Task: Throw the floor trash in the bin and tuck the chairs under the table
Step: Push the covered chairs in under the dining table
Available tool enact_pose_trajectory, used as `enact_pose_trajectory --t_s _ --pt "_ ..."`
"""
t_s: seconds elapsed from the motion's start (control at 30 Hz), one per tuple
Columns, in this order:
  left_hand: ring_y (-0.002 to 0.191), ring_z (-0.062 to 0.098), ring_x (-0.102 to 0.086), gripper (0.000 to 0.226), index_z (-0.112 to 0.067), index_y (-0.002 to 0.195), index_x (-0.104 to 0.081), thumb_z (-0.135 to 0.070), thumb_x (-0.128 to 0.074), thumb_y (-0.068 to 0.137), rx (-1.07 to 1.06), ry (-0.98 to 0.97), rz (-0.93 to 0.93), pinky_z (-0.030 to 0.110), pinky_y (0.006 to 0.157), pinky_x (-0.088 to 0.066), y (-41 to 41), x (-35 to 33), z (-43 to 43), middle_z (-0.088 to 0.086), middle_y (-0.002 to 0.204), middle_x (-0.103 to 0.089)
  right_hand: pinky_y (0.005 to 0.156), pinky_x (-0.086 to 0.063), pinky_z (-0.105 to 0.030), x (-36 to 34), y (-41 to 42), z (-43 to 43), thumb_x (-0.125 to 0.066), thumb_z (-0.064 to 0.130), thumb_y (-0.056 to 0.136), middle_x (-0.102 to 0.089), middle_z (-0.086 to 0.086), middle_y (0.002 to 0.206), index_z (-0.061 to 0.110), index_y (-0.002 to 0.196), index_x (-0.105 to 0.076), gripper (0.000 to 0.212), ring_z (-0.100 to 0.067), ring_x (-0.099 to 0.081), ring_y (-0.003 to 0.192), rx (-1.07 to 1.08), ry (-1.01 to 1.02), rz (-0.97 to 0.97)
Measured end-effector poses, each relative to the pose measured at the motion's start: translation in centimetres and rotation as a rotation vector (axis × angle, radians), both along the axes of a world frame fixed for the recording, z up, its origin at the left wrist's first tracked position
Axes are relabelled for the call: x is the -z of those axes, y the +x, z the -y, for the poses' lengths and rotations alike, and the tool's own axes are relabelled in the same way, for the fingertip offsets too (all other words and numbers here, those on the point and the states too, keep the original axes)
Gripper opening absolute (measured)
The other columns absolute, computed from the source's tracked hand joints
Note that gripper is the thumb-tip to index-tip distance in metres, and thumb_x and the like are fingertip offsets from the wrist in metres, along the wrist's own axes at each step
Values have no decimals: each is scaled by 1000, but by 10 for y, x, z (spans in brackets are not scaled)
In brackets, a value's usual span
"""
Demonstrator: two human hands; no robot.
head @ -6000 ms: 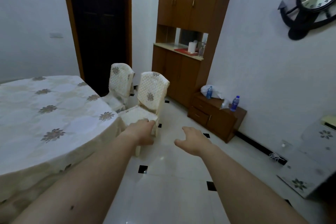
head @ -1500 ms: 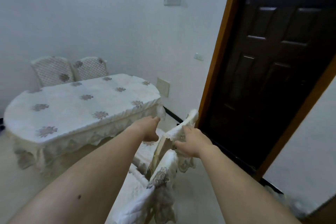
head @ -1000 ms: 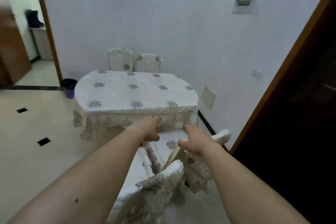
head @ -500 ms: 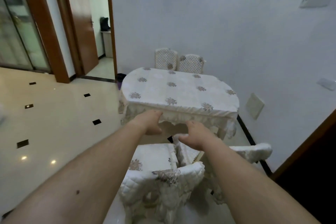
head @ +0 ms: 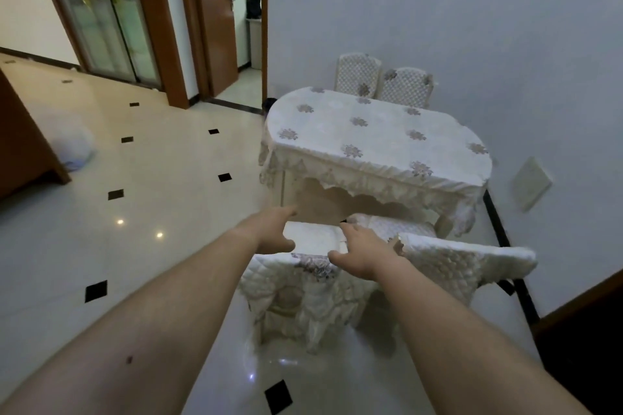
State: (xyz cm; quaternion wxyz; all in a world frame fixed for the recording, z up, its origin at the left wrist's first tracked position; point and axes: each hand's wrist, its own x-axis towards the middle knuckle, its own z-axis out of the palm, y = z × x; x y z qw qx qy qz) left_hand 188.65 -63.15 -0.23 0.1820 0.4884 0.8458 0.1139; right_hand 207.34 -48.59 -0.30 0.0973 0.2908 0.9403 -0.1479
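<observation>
A table (head: 371, 135) under a cream flowered cloth stands against the wall. Two covered chairs face its near end side by side: the left chair (head: 303, 290) and the right chair (head: 465, 263), with their seats reaching the cloth's lace edge. My left hand (head: 273, 229) hovers over the left chair's seat with fingers spread. My right hand (head: 360, 254) is spread just above that chair's backrest top, beside the right chair. Neither hand grips anything. Two more chairs (head: 384, 81) stand tucked at the far end. A dark bin (head: 269, 104) peeks out behind the table's left corner.
A white bag-like lump (head: 72, 145) lies on the tiled floor by a brown cabinet (head: 23, 152) at the left. A dark door (head: 580, 330) is close on the right. An open doorway (head: 249, 27) lies beyond the bin.
The view has swung left, from the dark door to the table's end. The two near chairs have ended up side by side facing the table, closer to its edge. My hands now hover open.
</observation>
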Motion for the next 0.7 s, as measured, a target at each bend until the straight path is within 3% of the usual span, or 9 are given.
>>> enact_pose_trajectory --t_s 0.23,0.43,0.7 --pt "131 21 -50 75 -25 151 -38 -37 -68 84 -58 -14 59 39 107 -43 3 35 17 1 154 -43 112 -37 -44 33 -2 -6 -51 60 87 -31 -5 163 20 159 -22 87 -28 -33 146 -10 -49 -36" --pt "133 20 -47 71 -25 149 -42 -35 -69 83 -87 -11 79 39 108 -42 -12 70 16 0 152 -44 116 -34 -44 68 -13 -18 -52 57 93 -27 -6 165 19 159 -22 82 -28 -29 149 -26 -66 -30" --pt "132 19 -49 72 -23 142 -52 -36 -71 74 -129 53 114 37 108 -42 -16 127 9 1 145 -52 105 -44 -42 126 -26 -19 -60 51 88 -50 -5 145 21 150 -40 71 -28 -46 133 -47 -60 -98"
